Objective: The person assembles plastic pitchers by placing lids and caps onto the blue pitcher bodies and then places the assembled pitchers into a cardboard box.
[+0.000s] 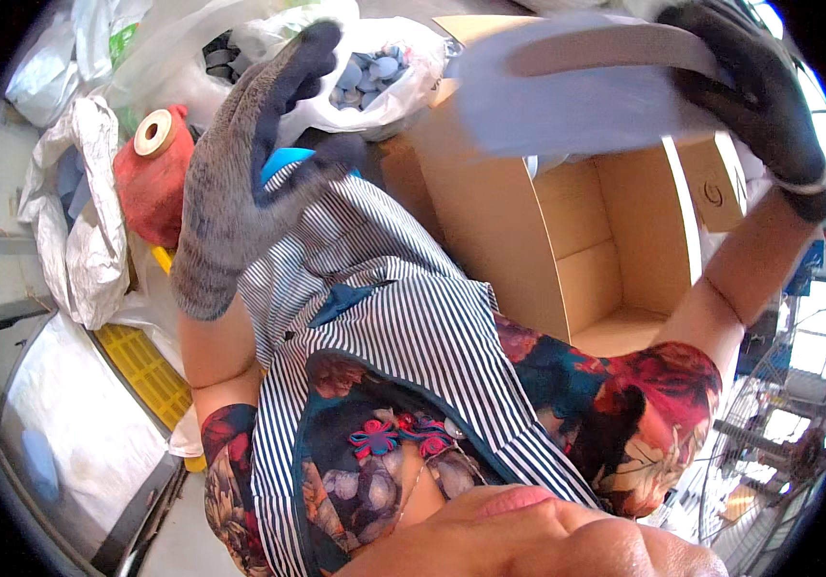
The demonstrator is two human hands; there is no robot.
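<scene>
My left hand [240, 173], in a grey and black work glove, is raised at the left with its thumb and fingers apart and nothing between them. At the upper right, my right hand [745, 96], in a dark glove, grips a translucent pale blue plastic sheet [567, 111] by its right end. A brownish-grey curved strip [615, 53] runs across the top of the sheet; blur hides whether the two are joined. Below them stands an open cardboard box [495, 221], and the sheet covers part of its top.
A white plastic bag [418, 101] of bluish-grey round pieces [369, 77] lies beyond my left hand. Beside that hand are a red cloth bundle [153, 188], a cream spool [153, 133] and a white sack [76, 231]. A yellow crate [143, 370] sits lower left; a wire rack [769, 423], right.
</scene>
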